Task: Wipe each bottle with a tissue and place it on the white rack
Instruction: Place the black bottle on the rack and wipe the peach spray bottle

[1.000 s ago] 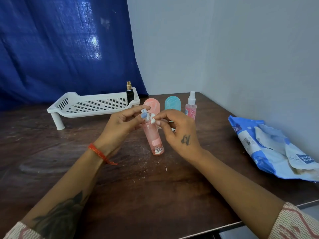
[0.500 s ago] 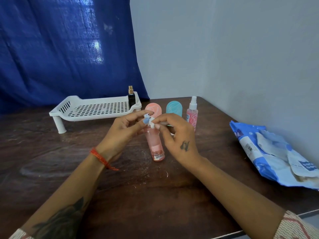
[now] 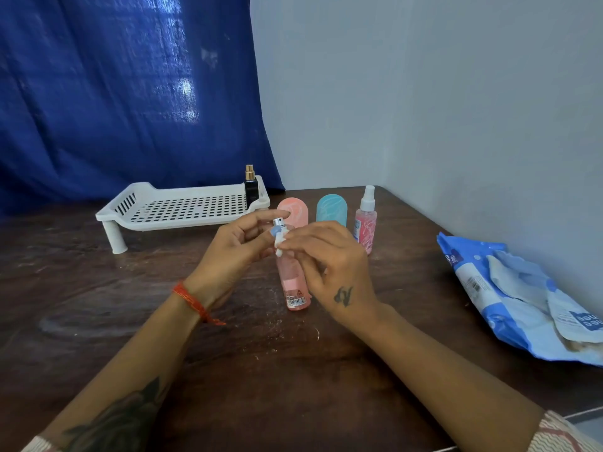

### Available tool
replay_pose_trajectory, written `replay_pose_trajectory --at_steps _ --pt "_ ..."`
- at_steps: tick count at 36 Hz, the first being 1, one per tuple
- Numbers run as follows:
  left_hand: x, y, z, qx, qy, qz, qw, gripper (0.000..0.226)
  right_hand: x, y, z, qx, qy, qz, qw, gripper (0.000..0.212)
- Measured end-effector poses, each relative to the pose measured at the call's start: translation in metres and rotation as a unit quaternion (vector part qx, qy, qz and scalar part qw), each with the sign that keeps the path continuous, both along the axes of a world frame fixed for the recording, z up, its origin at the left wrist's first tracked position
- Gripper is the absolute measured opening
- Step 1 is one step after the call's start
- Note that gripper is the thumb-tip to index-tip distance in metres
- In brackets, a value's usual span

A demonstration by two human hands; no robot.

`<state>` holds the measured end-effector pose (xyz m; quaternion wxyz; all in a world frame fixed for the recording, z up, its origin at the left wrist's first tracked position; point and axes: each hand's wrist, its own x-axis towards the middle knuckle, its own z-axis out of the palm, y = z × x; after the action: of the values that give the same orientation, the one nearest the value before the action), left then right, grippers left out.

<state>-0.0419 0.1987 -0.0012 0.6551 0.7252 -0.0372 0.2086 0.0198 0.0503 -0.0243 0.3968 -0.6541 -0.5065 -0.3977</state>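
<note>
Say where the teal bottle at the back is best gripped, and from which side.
Grip the teal bottle around its upper body, coming down from above and the front. It stands upright, and its rounded top offers little hold. The peach bottle on its left and the spray bottle on its right leave narrow gaps, and the right hand hides its base.

The silver nozzle (image 3: pixel 278 222) of the pink bottle (image 3: pixel 292 282) now shows above the fingers, which covered it a second ago.
</note>
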Motion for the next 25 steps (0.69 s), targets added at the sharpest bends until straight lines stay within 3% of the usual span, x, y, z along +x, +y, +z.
replay_pose_trajectory --at_steps 8,15,19,25 --pt "-0.0016 -0.0014 0.0016 -0.006 0.009 -0.012 1.000 0.025 0.0041 0.0010 0.0014 0.046 0.180 0.019 0.982 0.014" --pt "-0.0016 -0.0008 0.0020 -0.013 0.008 -0.022 1.000 0.026 0.0055 0.0007 0.0026 0.018 0.262 0.023 0.965 0.014" --pt "-0.0016 -0.0010 0.0020 -0.014 0.004 -0.023 1.000 0.027 0.0027 -0.0001 0.0011 0.062 0.159 -0.009 0.985 0.014" --pt "-0.0016 0.0002 0.0007 -0.002 0.008 -0.001 1.000 0.033 0.0013 0.0019 -0.0045 0.026 0.027 -0.012 0.999 0.018"
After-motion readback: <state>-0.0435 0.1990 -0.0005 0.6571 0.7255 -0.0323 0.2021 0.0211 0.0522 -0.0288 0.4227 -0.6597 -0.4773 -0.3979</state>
